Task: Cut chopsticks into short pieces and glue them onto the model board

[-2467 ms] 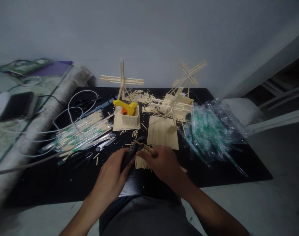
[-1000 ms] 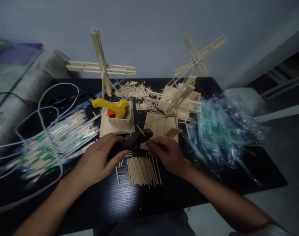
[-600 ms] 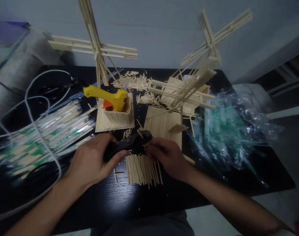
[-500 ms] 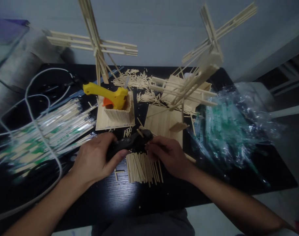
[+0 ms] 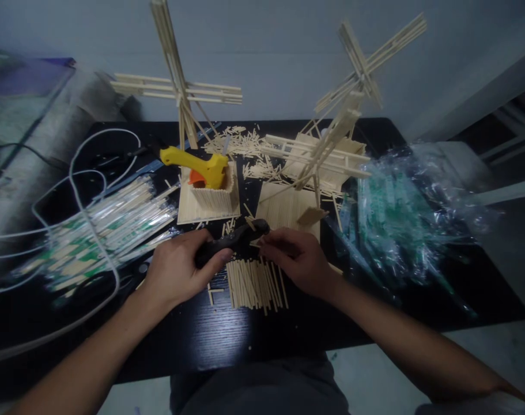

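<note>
My left hand [image 5: 180, 262] is wrapped round the grips of black hand cutters [image 5: 234, 239], whose head points right. My right hand [image 5: 303, 259] is closed in a pinch on a thin wooden stick [image 5: 254, 244], its pale end showing beside the cutter head. Just below the tool lies a row of cut wooden sticks [image 5: 253, 285] on the black table. Behind the cutters a few short pieces [image 5: 230, 226] are scattered. The blades themselves are too dark to make out.
A yellow glue gun [image 5: 201, 167] rests in a stick-walled box [image 5: 210, 202]. Two stick windmill frames [image 5: 180, 95] [image 5: 318, 153] stand behind. Wrapped stick bundles [image 5: 119, 225] and a white cable [image 5: 78, 202] lie left, plastic wrappers [image 5: 396, 219] right. Small offcuts [image 5: 240, 141] lie at the back.
The camera view has shifted slightly, so the whole scene sits a little differently. Both hands keep their holds, with the cutters and the stick still close together.
</note>
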A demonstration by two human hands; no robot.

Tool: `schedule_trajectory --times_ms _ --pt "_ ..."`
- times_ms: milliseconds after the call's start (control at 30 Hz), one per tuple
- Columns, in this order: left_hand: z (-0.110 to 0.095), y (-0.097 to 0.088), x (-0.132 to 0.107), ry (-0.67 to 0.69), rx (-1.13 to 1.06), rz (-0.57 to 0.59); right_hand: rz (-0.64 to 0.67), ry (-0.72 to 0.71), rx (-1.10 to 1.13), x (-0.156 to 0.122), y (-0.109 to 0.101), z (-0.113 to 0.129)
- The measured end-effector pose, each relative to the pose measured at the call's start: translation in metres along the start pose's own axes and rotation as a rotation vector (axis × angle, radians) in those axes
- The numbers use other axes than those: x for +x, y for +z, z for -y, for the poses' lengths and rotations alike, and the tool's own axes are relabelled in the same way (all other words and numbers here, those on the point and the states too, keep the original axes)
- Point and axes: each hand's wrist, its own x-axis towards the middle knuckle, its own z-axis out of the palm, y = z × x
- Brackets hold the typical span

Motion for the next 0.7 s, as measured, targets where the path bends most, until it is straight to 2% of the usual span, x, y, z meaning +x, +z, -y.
schedule_trajectory --times_ms 100,400,700 --pt "0.0 0.0004 -0.0004 -0.022 -0.003 -0.008 -0.043 -0.061 -0.07 0.0023 -0.0018 -0.0019" --pt "0.0014 0.0028 -0.0072 0.013 0.081 -0.041 -0.014 0.005 -0.041 0.0029 -0.0038 -0.0044" --pt "0.003 0.0069 -0.0059 0.071 0.12 -0.085 0.025 -0.04 -0.121 0.0051 -0.007 0.0005"
